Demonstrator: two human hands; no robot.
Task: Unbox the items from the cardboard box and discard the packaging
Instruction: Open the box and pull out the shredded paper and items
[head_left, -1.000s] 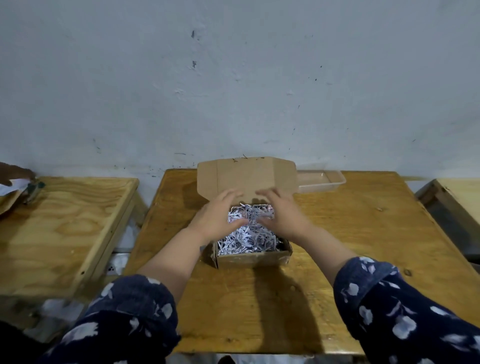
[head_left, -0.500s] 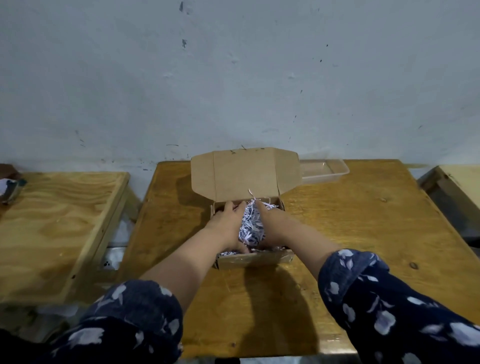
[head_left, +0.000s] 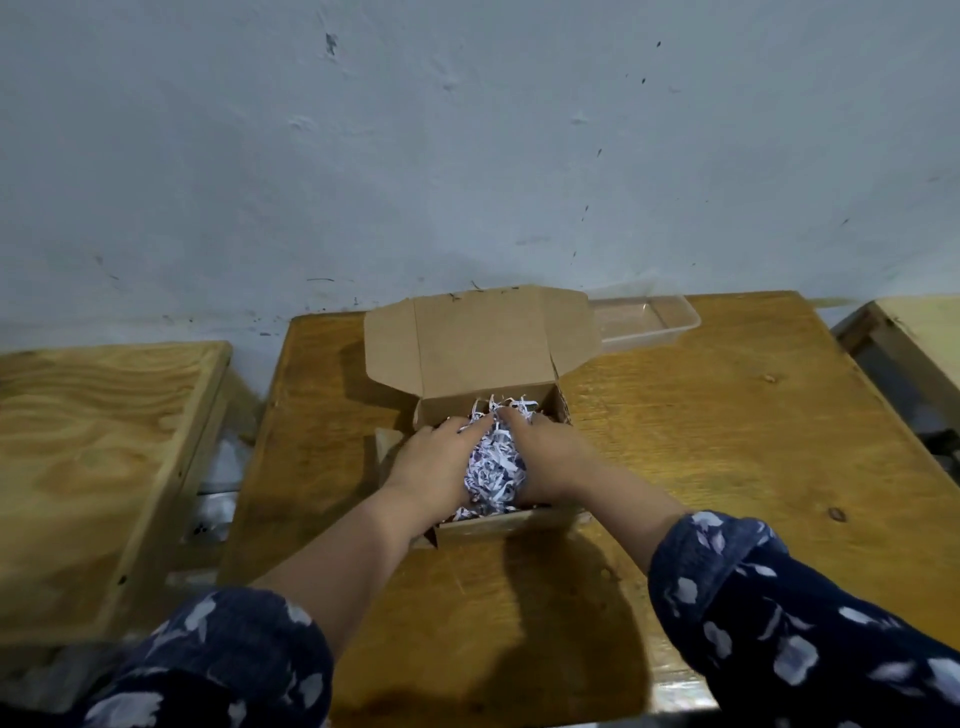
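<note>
While gripped, box (head_left: 485, 358) lid wallward

An open cardboard box (head_left: 488, 358) sits near the table's (head_left: 727, 457) far edge. The left hand (head_left: 434, 470) and right hand (head_left: 545, 462) cup shredded paper (head_left: 493, 470) inside it

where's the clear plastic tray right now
In the head view, the clear plastic tray sits at the far edge of the middle wooden table, against the wall, just right of the cardboard box and partly behind its raised lid.
</note>
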